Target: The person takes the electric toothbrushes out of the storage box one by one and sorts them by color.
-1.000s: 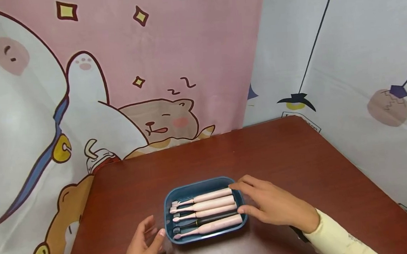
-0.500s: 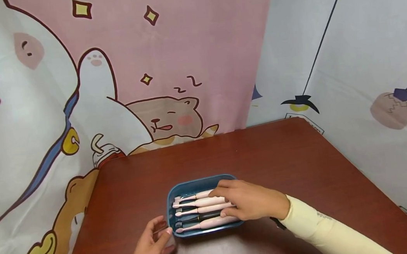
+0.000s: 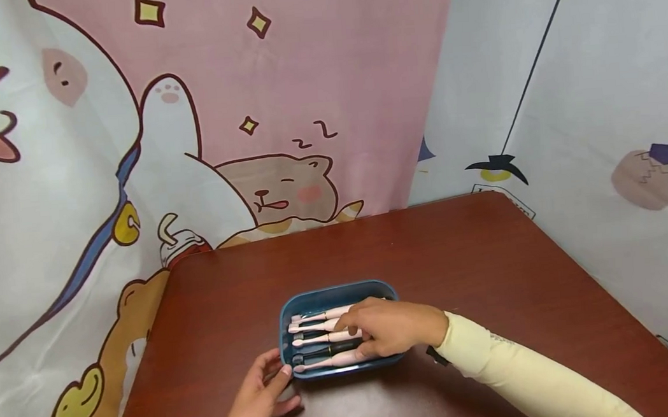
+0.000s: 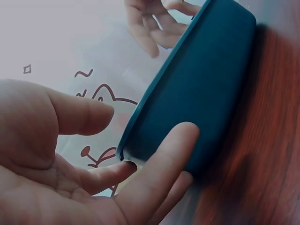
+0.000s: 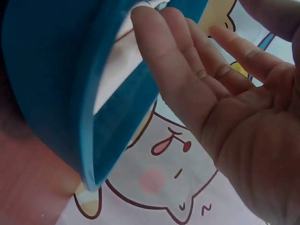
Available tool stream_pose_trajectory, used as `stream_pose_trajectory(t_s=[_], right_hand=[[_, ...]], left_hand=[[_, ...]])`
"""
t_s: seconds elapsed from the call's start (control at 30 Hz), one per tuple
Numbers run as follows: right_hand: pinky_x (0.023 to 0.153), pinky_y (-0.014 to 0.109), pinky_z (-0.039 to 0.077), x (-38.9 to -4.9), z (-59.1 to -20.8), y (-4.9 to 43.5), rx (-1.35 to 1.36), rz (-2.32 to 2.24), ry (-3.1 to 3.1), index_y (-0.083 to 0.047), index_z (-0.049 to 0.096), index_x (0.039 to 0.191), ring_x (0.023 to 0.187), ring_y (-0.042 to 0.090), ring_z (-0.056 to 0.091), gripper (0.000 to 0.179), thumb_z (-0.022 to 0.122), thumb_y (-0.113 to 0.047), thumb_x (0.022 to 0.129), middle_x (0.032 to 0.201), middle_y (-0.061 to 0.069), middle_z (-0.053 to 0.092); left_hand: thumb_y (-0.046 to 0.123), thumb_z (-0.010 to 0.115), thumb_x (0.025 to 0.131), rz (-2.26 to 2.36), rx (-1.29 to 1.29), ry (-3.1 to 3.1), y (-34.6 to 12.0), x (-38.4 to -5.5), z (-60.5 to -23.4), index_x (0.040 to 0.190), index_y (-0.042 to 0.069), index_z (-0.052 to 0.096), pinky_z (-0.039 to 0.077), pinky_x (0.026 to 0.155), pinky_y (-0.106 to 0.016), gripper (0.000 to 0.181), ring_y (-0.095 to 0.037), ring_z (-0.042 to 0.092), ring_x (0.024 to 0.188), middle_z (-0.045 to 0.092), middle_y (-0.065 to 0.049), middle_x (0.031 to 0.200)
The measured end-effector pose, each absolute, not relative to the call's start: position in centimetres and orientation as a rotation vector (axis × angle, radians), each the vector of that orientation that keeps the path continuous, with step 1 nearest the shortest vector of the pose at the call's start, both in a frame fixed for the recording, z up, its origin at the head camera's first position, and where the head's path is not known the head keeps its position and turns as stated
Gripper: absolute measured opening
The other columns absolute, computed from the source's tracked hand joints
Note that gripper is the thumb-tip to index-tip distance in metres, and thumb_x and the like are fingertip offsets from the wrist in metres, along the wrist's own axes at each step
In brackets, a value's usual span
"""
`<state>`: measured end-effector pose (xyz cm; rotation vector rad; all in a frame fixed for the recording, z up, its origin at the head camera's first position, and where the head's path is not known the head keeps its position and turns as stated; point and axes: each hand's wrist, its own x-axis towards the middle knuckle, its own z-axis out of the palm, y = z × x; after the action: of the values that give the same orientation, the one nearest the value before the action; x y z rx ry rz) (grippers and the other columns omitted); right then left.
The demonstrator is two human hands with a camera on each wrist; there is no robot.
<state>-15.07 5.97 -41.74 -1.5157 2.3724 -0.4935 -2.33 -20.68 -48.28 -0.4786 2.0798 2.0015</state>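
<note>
A dark blue plastic bin sits on the table, holding several electric toothbrushes laid side by side. Most are pale pink, such as the nearest toothbrush; a black toothbrush lies among them, all heads pointing left. My left hand is at the bin's left end, thumb by the rim; in the left wrist view its fingers lie against the outer wall. My right hand reaches over the right side, fingertips down at the toothbrush handles, which it partly hides. The right wrist view shows its fingers extended past the rim.
The reddish-brown table extends behind and to the right of the bin. Cartoon-printed cloth hangs along its back and left, and a pale printed sheet along its right.
My right hand has moved left from the bin's right rim to over the toothbrush handles. My left hand has come in close against the left end. The head view has shifted slightly.
</note>
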Motion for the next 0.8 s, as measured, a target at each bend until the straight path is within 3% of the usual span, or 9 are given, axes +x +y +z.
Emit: stream_pose_trajectory(t_s=[0.17,0.27,0.5,0.8], right_hand=[[0.089,0.027,0.052,-15.4,-42.2,5.7,-1.521,-0.422,2.344,-0.017,0.060,0.134,0.079,-0.005,0.058,0.046,0.071,-0.032,0.092,0.113,-0.002,0.069],[0.086,0.024,0.052,-15.4,-42.5,5.4,-1.532,-0.405,2.342,-0.017,0.060,0.135,0.080,-0.003,0.057,0.046,0.071,-0.029,0.091,0.113,-0.001,0.069],[0.075,0.017,0.050,-15.9,-42.9,4.3,-1.515,-0.384,2.319,-0.018,0.060,0.135,0.075,-0.004,0.055,0.048,0.074,-0.020,0.088,0.111,-0.001,0.068],[0.080,0.018,0.050,-16.7,-43.2,3.8,-1.525,-0.298,2.279,-0.019,0.061,0.131,0.085,0.001,0.060,0.048,0.077,-0.023,0.085,0.098,-0.007,0.069]], left_hand=[[0.020,0.054,0.102,2.034,-0.480,2.077,-20.2,-2.7,-48.4,0.147,0.000,0.030,0.060,0.079,-0.047,0.055,-0.046,0.043,0.131,0.034,-0.031,0.145],[0.018,0.054,0.102,2.062,-0.463,2.078,-20.2,-2.6,-48.6,0.146,0.000,0.030,0.060,0.078,-0.048,0.053,-0.042,0.044,0.129,0.036,-0.029,0.143],[0.014,0.053,0.102,2.079,-0.484,2.077,-20.6,-3.1,-49.2,0.145,-0.002,0.029,0.060,0.078,-0.049,0.052,-0.036,0.048,0.122,0.036,-0.029,0.142],[0.009,0.047,0.104,2.149,-0.447,1.982,-20.2,-4.1,-49.2,0.145,-0.002,0.026,0.058,0.082,-0.052,0.048,-0.030,0.057,0.112,0.035,-0.029,0.140]])
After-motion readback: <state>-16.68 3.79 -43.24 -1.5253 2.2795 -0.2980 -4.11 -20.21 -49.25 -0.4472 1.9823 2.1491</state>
